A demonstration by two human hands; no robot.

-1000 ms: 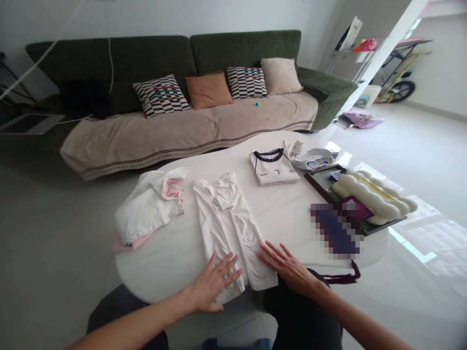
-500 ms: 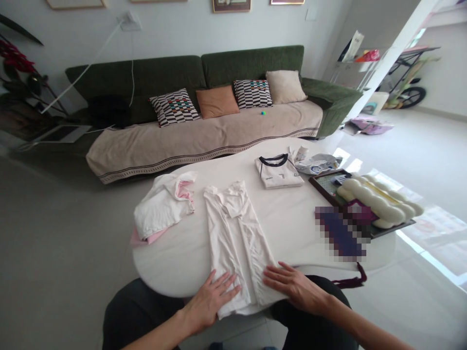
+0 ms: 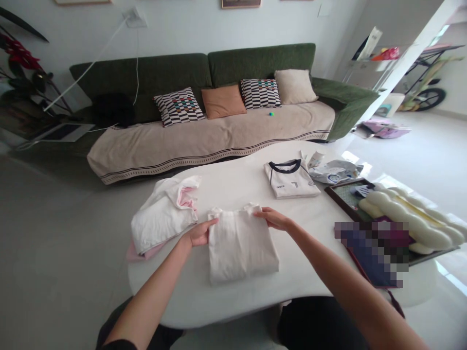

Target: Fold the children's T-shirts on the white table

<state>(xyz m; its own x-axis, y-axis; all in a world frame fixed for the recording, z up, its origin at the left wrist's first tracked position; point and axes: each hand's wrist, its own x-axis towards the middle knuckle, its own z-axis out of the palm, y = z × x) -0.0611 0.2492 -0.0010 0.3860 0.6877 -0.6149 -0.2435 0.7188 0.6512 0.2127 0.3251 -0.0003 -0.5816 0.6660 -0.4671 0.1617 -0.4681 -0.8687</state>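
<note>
A white shirt lies folded into a rough square on the white table. My left hand grips its far left corner, thumb on top and fingers underneath. At the far right corner my right hand pinches the cloth the same way. To the left is a loose heap of white clothing with pink cloth showing inside and below it. Beyond my right hand lies a neatly folded white T-shirt with a dark collar and printed lettering.
On the right, a dark-framed tray carries a cream puffy cushion-like object. A blurred-out dark item lies before it. A crumpled plastic bag sits behind. Past the table stands a green sofa with several cushions.
The shirt's near half has been folded away from me over its far half. My hands, flat on its near end before, have moved forward and now grip the far corners.
</note>
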